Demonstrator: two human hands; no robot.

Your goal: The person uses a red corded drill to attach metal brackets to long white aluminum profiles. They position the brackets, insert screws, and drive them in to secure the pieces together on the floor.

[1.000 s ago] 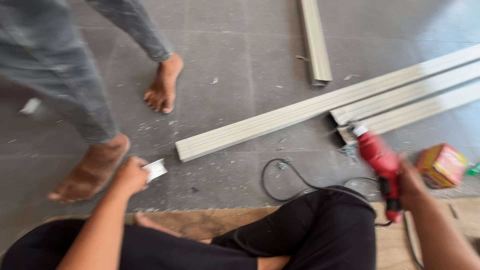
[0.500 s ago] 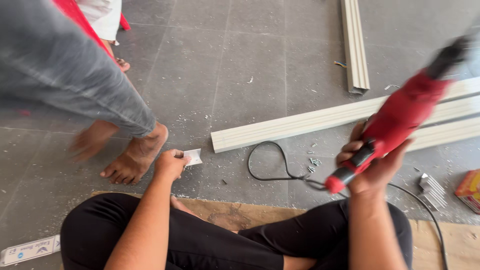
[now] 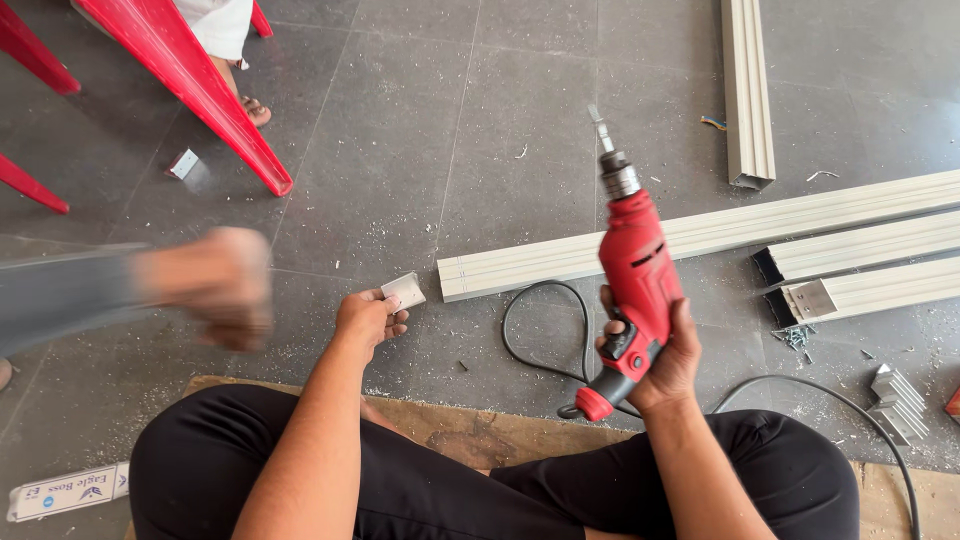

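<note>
— What's in my hands?

— My right hand is clenched around the red drill, bit pointing to twelve o'clock. My left hand pinches a small metal bracket against the floor.

— And around them?

— A pale beam lies at three o'clock of the bracket; someone's blurred foot at nine.

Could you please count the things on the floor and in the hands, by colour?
Cream long metal channel profiles: 4
Red corded power drill: 1
Red plastic chair legs: 3
Small silver metal angle brackets: 2
Total: 10
</note>
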